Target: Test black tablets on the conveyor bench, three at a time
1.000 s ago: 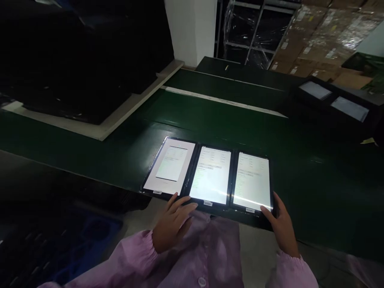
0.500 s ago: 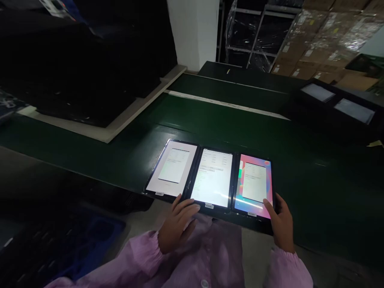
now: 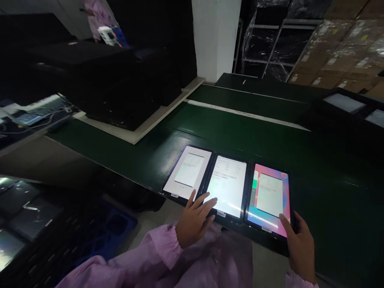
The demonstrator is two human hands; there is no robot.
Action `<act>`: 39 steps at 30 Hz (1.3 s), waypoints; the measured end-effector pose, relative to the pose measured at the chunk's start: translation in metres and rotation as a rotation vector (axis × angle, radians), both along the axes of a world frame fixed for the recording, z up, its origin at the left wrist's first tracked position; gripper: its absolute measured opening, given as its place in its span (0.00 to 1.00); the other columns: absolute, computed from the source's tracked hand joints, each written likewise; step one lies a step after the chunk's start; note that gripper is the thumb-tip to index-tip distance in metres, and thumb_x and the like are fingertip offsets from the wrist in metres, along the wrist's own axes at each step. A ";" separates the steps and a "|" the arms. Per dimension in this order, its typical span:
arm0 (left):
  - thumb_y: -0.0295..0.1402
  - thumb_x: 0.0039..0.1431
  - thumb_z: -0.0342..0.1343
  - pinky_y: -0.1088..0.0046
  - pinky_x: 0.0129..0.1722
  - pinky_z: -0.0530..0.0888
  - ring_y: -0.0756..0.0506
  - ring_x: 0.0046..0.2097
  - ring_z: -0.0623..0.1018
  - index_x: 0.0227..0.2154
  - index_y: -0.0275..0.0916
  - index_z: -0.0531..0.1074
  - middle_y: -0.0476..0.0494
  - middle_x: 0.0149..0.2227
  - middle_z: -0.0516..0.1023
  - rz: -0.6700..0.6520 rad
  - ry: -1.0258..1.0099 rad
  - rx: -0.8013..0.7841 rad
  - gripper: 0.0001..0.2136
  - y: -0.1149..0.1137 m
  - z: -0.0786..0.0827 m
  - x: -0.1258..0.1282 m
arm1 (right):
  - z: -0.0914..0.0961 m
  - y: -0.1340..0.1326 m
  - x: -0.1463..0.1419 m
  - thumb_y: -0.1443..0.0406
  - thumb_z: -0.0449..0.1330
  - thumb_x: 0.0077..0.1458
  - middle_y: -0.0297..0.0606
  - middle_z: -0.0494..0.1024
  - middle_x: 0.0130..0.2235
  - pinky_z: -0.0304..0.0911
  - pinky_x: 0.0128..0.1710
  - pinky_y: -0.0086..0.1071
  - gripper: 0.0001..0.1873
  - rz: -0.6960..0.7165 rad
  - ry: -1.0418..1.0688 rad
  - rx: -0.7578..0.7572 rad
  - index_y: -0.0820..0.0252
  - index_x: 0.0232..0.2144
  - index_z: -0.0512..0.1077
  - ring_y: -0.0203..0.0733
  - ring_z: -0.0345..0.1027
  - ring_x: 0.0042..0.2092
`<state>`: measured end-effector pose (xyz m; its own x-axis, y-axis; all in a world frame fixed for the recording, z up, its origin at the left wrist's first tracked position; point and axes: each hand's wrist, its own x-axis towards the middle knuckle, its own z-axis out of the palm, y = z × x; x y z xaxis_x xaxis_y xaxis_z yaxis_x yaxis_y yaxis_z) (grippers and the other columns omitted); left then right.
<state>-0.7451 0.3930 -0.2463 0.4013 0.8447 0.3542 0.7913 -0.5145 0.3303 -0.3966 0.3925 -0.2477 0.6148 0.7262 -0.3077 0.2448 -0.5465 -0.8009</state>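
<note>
Three lit tablets lie side by side on a green work surface. The left tablet (image 3: 189, 168) and the middle tablet (image 3: 230, 186) have pale screens; the right tablet (image 3: 269, 196) has a pink and blue background around a smaller page. My left hand (image 3: 195, 220) is spread, its fingertips over the lower left of the middle tablet and beside the left tablet's lower right corner. Whether they touch the glass I cannot tell. My right hand (image 3: 300, 238) grips the right tablet's lower right edge, thumb on the screen, other fingers partly hidden beyond the edge.
Black-covered bulk (image 3: 120, 84) stands on a pale board (image 3: 135, 136) at the left back. A dark case (image 3: 330, 120) with pale panels is at the right. Cartons (image 3: 336, 68) are stacked behind. A blue crate (image 3: 117, 228) sits low at the left; another person (image 3: 100, 16) is far back.
The view has swung left, so the tablets appear farther right and lower. My left hand has reached a little farther over the middle tablet. My right hand keeps its hold on the right tablet.
</note>
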 end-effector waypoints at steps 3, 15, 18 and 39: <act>0.31 0.72 0.50 0.48 0.77 0.41 0.41 0.70 0.67 0.64 0.39 0.66 0.45 0.62 0.78 0.003 0.004 -0.018 0.19 -0.002 0.000 0.001 | -0.002 -0.001 0.000 0.35 0.69 0.45 0.50 0.73 0.61 0.67 0.55 0.54 0.54 0.022 -0.023 0.022 0.58 0.66 0.66 0.65 0.69 0.57; 0.31 0.73 0.48 0.42 0.75 0.49 0.38 0.74 0.60 0.72 0.40 0.55 0.42 0.66 0.73 -0.030 0.125 -0.063 0.27 -0.004 -0.002 -0.003 | -0.012 -0.001 0.004 0.36 0.68 0.46 0.49 0.73 0.60 0.64 0.59 0.55 0.51 0.015 -0.045 0.063 0.57 0.64 0.68 0.66 0.67 0.59; 0.32 0.73 0.49 0.42 0.74 0.53 0.38 0.74 0.59 0.72 0.40 0.53 0.42 0.67 0.71 -0.034 0.110 -0.069 0.28 -0.006 -0.003 -0.002 | -0.006 -0.001 0.001 0.35 0.67 0.47 0.47 0.70 0.64 0.60 0.63 0.54 0.51 0.018 0.009 0.092 0.57 0.65 0.68 0.64 0.64 0.63; 0.41 0.72 0.51 0.38 0.71 0.57 0.32 0.74 0.59 0.75 0.34 0.39 0.29 0.71 0.63 0.076 -0.053 -0.073 0.37 0.004 0.001 0.028 | 0.005 -0.008 -0.043 0.47 0.55 0.69 0.47 0.69 0.64 0.56 0.67 0.55 0.28 0.529 -0.476 0.440 0.55 0.62 0.69 0.56 0.59 0.67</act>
<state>-0.7176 0.3966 -0.2451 0.3171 0.8963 0.3099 0.8077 -0.4265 0.4070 -0.4399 0.3845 -0.2430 0.1519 0.9486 0.2776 0.7469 0.0738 -0.6609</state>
